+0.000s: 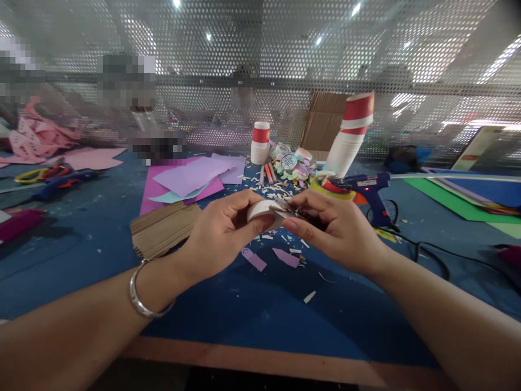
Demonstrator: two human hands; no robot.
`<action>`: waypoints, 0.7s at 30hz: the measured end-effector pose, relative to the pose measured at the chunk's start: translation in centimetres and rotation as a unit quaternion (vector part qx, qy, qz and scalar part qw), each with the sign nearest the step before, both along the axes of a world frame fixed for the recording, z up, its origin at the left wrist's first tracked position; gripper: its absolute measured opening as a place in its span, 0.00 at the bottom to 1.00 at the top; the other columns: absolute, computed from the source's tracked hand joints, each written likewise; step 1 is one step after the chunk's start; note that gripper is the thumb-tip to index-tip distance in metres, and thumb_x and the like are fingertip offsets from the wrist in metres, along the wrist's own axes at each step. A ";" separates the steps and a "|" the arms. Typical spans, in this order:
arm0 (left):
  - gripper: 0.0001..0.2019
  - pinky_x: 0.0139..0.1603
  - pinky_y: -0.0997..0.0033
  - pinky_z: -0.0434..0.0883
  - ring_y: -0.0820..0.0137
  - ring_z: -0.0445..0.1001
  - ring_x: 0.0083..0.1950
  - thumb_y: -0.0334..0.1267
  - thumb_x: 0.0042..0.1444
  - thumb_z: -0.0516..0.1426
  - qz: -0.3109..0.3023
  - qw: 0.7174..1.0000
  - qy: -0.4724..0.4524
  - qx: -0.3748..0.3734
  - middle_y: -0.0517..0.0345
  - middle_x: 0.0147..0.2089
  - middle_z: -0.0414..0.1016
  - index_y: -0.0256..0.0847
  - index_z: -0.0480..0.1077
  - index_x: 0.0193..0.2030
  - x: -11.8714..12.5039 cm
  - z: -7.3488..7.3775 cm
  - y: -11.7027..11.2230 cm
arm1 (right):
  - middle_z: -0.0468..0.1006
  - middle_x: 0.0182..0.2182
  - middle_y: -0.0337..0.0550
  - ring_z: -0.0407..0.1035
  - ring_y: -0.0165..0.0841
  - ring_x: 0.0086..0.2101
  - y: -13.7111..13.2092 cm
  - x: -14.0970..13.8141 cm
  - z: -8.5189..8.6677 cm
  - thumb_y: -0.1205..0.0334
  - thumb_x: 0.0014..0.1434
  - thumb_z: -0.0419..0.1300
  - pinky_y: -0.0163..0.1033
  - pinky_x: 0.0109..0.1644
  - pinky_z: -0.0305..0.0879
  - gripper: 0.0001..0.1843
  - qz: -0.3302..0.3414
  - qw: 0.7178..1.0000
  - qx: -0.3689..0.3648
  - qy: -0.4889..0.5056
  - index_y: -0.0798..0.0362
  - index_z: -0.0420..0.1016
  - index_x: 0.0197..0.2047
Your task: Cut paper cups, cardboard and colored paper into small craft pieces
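Note:
My left hand is closed around a white paper cup, held on its side above the blue table. My right hand pinches the cup's rim from the right, fingers pressed together. What else the right fingers hold is hidden. A silver bangle sits on my left wrist. Small purple paper pieces lie on the table just below both hands.
A corrugated cardboard piece lies left of my hands. Purple paper sheets, stacked red-and-white cups, a paper flower, tape rolls and a blue glue gun with its cable lie behind. Green sheets are at right.

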State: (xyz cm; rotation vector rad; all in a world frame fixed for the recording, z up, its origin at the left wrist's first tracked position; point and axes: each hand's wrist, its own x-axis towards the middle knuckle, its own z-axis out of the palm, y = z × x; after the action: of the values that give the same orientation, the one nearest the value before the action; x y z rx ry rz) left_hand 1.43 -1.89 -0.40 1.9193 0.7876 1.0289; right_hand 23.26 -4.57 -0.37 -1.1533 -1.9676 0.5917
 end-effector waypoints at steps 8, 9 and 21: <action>0.06 0.35 0.72 0.68 0.73 0.69 0.34 0.40 0.62 0.62 0.003 0.999 0.022 0.038 0.61 0.33 0.73 0.41 0.74 0.37 0.0 0.1 -0.6 | 0.68 0.24 0.37 0.59 0.28 0.23 -0.5 -0.1 0.1 0.43 0.65 0.60 0.35 0.26 0.55 0.20 0.011 0.998 0.048 -0.037 0.53 0.72 0.38; 0.05 0.35 0.72 0.69 0.72 0.69 0.34 0.40 0.62 0.62 -0.001 0.999 0.027 0.037 0.60 0.34 0.74 0.41 0.74 0.37 0.0 0.2 -0.7 | 0.67 0.23 0.36 0.58 0.27 0.23 -0.6 -0.2 0.1 0.43 0.65 0.60 0.35 0.25 0.55 0.19 0.012 0.997 0.056 -0.043 0.52 0.72 0.37; 0.07 0.29 0.75 0.65 0.74 0.66 0.30 0.40 0.59 0.64 -0.014 0.999 0.033 -0.012 0.61 0.29 0.71 0.39 0.75 0.34 -0.2 0.5 -1.2 | 0.62 0.18 0.31 0.52 0.24 0.18 -1.2 -0.7 0.7 0.51 0.66 0.59 0.34 0.23 0.50 0.16 0.015 0.987 0.134 -0.086 0.50 0.64 0.30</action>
State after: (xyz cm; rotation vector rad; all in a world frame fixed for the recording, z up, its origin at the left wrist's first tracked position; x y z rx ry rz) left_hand 1.28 -3.12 0.07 1.9480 0.8046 0.9392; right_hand 22.61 -5.77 0.30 -1.0369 -2.1367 0.2369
